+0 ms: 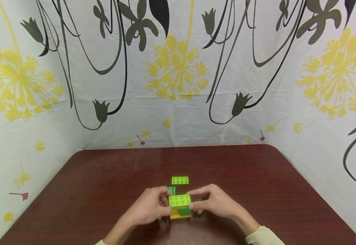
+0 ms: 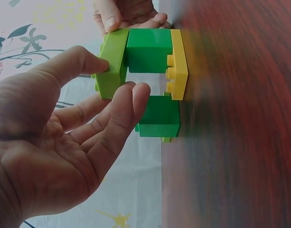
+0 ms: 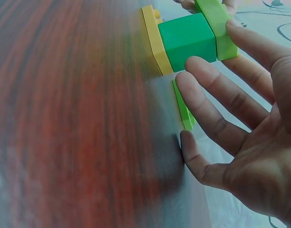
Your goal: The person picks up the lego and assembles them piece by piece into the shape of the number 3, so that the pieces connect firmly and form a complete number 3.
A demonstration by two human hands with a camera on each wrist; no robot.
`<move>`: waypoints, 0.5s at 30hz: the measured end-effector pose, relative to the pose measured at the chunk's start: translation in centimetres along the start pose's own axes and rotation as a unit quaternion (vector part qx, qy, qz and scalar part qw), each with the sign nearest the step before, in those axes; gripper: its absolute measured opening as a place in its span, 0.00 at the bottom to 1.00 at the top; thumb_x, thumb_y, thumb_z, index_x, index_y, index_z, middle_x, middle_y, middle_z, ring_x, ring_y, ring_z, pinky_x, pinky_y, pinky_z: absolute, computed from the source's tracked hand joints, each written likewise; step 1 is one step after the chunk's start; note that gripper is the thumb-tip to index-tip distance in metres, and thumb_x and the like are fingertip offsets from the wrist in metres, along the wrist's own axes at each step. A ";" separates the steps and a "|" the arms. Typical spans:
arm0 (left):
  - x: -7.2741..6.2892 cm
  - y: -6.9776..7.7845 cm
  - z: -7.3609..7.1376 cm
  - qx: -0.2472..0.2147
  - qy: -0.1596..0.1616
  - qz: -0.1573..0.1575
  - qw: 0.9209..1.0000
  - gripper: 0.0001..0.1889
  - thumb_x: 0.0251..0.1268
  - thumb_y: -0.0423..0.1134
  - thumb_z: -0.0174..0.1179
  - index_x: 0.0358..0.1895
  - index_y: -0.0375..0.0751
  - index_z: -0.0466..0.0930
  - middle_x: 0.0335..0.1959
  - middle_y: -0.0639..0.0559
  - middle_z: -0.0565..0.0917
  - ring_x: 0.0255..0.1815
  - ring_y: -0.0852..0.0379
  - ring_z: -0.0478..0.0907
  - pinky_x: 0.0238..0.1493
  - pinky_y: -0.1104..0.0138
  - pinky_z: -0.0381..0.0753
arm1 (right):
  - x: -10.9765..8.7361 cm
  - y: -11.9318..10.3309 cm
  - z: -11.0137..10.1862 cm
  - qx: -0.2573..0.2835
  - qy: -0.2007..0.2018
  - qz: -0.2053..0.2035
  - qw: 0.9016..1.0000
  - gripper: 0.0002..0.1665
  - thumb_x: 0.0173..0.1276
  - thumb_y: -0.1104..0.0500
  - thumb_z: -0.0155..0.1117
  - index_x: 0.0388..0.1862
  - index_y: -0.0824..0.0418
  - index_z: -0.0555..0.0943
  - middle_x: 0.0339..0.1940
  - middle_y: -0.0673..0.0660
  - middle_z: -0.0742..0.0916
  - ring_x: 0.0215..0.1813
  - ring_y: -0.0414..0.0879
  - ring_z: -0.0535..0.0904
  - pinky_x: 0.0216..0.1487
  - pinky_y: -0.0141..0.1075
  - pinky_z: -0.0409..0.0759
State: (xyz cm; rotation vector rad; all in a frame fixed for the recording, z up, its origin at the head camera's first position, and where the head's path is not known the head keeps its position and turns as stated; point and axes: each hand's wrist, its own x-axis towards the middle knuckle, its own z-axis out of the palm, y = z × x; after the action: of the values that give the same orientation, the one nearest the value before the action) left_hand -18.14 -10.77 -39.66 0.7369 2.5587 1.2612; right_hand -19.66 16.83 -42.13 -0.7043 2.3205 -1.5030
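A small build stands on the table: a yellow toy block (image 1: 174, 216) at the bottom, a green block (image 2: 150, 50) on its right part, and a lime block (image 1: 179, 201) on top. Under the lime block's left part is an open gap, plain in the left wrist view. My left hand (image 1: 151, 206) pinches the left end of the lime block between thumb and fingers. At its right end my right hand (image 1: 217, 203) pinches the same block, with the other fingers spread beside the green block, as the right wrist view shows.
Behind the build lie a second green block (image 1: 172, 190), partly hidden by my left hand, and a flat lime block (image 1: 180, 180). The dark red-brown table (image 1: 119, 170) meets a white patterned cloth (image 1: 178, 122) at its back and sides.
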 end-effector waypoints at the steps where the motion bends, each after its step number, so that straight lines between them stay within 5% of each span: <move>1: 0.0 0.0 0.0 -0.002 -0.001 -0.001 1.000 0.15 0.60 0.33 0.70 0.50 0.37 0.83 0.29 0.55 0.85 0.21 0.53 0.86 0.24 0.67 0.82 | 0.0 0.0 0.0 0.001 -0.001 -0.001 1.000 0.25 0.70 0.53 0.76 0.62 0.61 0.86 0.39 0.55 0.94 0.32 0.54 0.90 0.40 0.39 0.88; 15: 0.0 -0.1 -0.1 -0.013 -0.010 -0.008 1.000 0.14 0.61 0.34 0.70 0.50 0.37 0.84 0.28 0.55 0.86 0.19 0.56 0.83 0.22 0.65 0.83 | 0.0 -0.1 0.2 -0.020 0.001 -0.012 1.000 0.25 0.70 0.54 0.75 0.62 0.61 0.86 0.34 0.54 0.93 0.31 0.52 0.90 0.37 0.40 0.88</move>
State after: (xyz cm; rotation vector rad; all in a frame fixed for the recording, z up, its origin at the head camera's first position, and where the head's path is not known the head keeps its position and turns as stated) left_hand -18.23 -10.92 -39.66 0.7183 2.5222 1.2730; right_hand -19.55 16.60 -42.09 -0.7433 2.3566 -1.4720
